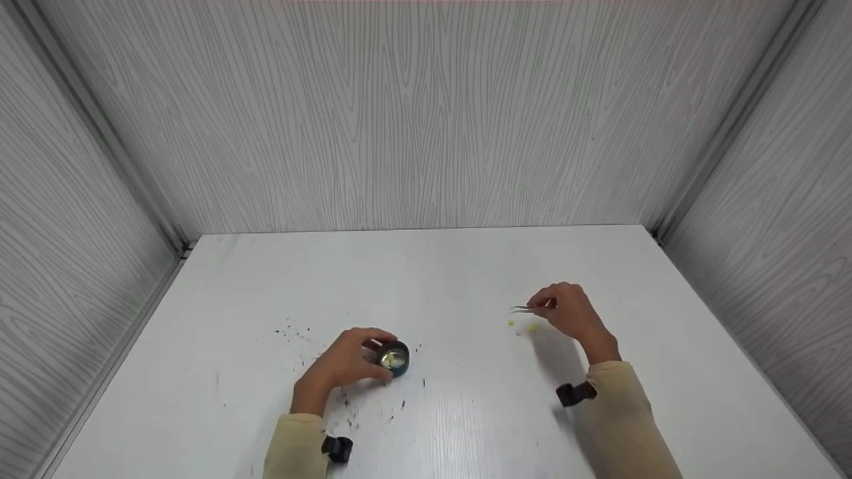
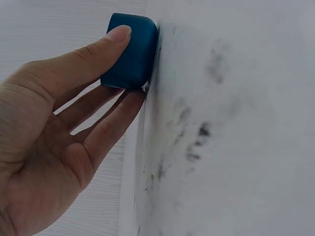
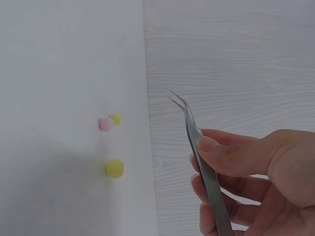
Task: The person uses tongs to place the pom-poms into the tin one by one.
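Holding the steel tweezers (image 3: pixel 203 157) in our right hand (image 1: pixel 571 313), we pinch the shaft between thumb and curled fingers at about mid-length, with the bent tips slightly parted and empty above the white table (image 1: pixel 466 266). The tips hover near three small balls lying on the table: a larger yellow ball (image 3: pixel 114 167), a pink ball (image 3: pixel 105 124) and a smaller yellow ball (image 3: pixel 116 118), the last two touching or nearly so. The larger yellow one sits apart from that pair.

Our left hand (image 1: pixel 346 362) grips the small blue round container (image 1: pixel 394 358), thumb on one side of its wall and fingers on the other, as the left wrist view shows on the blue wall (image 2: pixel 130 51). The container stands on the table, well apart from the balls, with something pale visible inside; we cannot tell what. Dark specks (image 1: pixel 296 330) lie scattered on the surface around it.

We judge the balls to be very light and probably soft, so they are likely to roll or skid when nudged. Take each one across its middle with the tweezer tips, using gentle pressure; too much squeeze could make it pop out sideways. The tweezers are stiff and smooth; a mid-shaft grip gives the finest control of the tips. The container looks light and rigid, so a steadying side grip suits it.
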A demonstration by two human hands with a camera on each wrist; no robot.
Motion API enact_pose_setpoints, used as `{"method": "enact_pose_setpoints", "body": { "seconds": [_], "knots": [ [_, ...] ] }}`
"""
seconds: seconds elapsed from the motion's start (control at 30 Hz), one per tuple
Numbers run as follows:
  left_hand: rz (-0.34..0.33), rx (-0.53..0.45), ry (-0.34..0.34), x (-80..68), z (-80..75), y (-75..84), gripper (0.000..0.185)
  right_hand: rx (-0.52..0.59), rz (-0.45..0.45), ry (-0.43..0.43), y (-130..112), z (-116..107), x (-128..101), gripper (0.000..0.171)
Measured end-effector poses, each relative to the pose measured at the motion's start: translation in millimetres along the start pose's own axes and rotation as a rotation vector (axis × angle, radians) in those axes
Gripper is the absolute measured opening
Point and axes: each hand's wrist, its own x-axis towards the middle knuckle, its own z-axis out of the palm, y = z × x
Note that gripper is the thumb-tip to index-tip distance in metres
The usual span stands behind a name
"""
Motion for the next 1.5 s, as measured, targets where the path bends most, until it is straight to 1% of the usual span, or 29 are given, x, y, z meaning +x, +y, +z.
{"method": "enact_pose_setpoints", "body": {
  "seconds": [0.17, 0.37, 0.47, 0.87, 1.1, 1.27, 1.5],
  "knots": [
    [-0.016, 0.013, 0.001, -0.3, 1.5, -0.7, 0.058, -0.016, 0.024, -0.016, 5.6, 5.0, 1.3, 0.013],
    [-0.014, 0.015, -0.001, -1.2, 1.2, -0.3, 0.058, -0.029, 0.061, -0.026, 13.5, 10.7, 3.4, 0.013],
    [-0.014, 0.012, -0.008, -1.5, 0.5, 0.2, 0.058, -0.025, 0.066, -0.028, 15.5, 11.8, 3.4, 0.013],
    [-0.004, -0.002, -0.017, 1.4, -0.3, 0.6, 0.057, -0.021, 0.058, -0.030, 18.8, 12.7, 3.5, 0.014],
    [-0.021, -0.018, -0.022, 1.8, -1.2, 1.6, 0.057, -0.013, 0.097, -0.047, 19.1, 13.9, 5.1, 0.014],
    [-0.016, -0.018, -0.021, 2.2, -0.6, 0.8, 0.057, -0.008, 0.099, -0.047, 18.2, 13.9, 5.0, 0.014],
    [-0.017, -0.011, -0.018, 0.9, -0.8, 0.8, 0.056, -0.011, 0.125, -0.052, 18.1, 15.5, 4.8, 0.014]
  ]
}}
